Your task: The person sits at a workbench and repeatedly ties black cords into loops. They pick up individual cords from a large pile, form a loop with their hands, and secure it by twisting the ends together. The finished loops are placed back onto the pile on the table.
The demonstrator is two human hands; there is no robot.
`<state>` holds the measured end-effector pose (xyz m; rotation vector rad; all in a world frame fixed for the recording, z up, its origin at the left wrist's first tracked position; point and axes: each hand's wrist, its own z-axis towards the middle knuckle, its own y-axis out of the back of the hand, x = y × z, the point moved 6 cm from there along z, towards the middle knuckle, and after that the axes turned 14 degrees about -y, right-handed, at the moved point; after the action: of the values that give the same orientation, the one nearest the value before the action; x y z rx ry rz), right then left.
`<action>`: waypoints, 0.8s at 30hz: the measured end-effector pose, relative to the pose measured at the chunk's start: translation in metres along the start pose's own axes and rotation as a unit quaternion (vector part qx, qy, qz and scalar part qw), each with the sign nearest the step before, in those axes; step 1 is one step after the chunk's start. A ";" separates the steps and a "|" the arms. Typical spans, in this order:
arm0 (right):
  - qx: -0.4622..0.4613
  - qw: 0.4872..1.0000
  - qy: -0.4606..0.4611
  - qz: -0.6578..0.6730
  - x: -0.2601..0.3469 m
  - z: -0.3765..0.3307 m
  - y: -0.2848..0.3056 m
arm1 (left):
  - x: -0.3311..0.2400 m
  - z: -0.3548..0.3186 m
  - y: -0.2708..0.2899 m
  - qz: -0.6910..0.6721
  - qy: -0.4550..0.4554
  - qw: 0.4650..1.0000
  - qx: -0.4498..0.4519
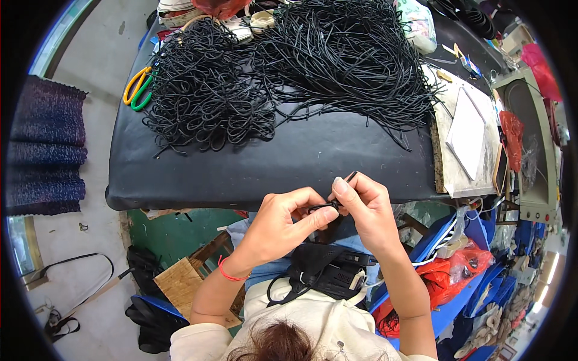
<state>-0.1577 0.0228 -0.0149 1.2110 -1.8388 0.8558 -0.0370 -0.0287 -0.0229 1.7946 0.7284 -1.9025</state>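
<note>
Cord point(335, 204), black, between both hands point(274, 225) point(369, 215), each pinching it, one end jutting up

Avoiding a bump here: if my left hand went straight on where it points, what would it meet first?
Probably your bare right hand, just past the thin black cord your left hand holds; depth is hard to judge.

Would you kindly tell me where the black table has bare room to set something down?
A strip of the table is bare between its near edge and the left cord pile and right cord pile, ending at the pale board. Farther back, the piles crowd it.
</note>
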 end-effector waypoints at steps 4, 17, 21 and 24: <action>-0.007 1.000 0.015 -0.009 -0.003 -0.003 -0.001 | 0.009 -0.004 -0.009 -0.134 0.065 0.989 0.001; -0.092 0.985 0.115 -0.086 0.005 -0.011 0.006 | 0.001 -0.016 -0.010 -0.225 0.095 0.968 -0.060; -0.090 0.995 0.050 -0.004 0.001 -0.007 0.005 | -0.002 -0.020 -0.007 -0.134 0.050 0.989 -0.028; -0.101 0.994 0.026 0.025 -0.005 -0.001 0.008 | 0.004 -0.017 -0.004 -0.126 0.013 0.992 -0.007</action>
<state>-0.1634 0.0278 -0.0198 1.0120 -1.8711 0.7021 -0.0266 -0.0141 -0.0273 1.7921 1.0165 -2.0279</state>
